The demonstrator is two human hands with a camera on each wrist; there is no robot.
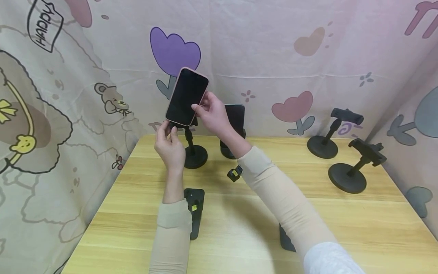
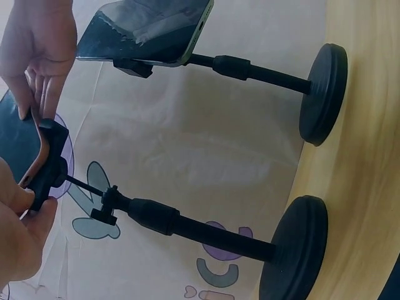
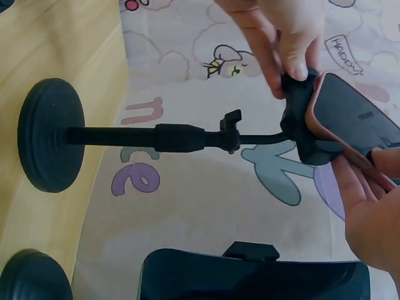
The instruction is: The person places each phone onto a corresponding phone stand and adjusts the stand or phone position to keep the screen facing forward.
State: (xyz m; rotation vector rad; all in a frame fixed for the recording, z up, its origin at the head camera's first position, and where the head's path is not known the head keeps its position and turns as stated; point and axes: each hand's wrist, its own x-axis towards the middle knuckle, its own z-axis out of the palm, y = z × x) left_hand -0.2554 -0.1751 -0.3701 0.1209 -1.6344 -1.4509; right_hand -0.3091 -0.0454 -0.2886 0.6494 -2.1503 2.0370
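My right hand (image 1: 213, 114) holds a smartphone (image 1: 187, 95) in a pink case, thumb on its dark screen near the right edge and fingers behind. The phone leans at a slant, its lower end at the black clamp (image 3: 299, 112) of a phone stand. With thumb and fingers, my left hand (image 1: 171, 148) pinches one end of that clamp. In the right wrist view the phone's end lies against the clamp between its arms. A thin neck and a post (image 2: 219, 237) join the clamp to a round black base (image 1: 196, 156) on the table.
Just right, another stand holds a dark phone (image 1: 236, 116) upright. Two phone stands with bare clamps, one behind (image 1: 322, 147) and one in front (image 1: 347, 178), stand at the table's right. Flat dark objects (image 1: 197, 226) lie partly under the forearms. A printed cloth (image 1: 239, 53) hangs behind the table (image 1: 239, 213).
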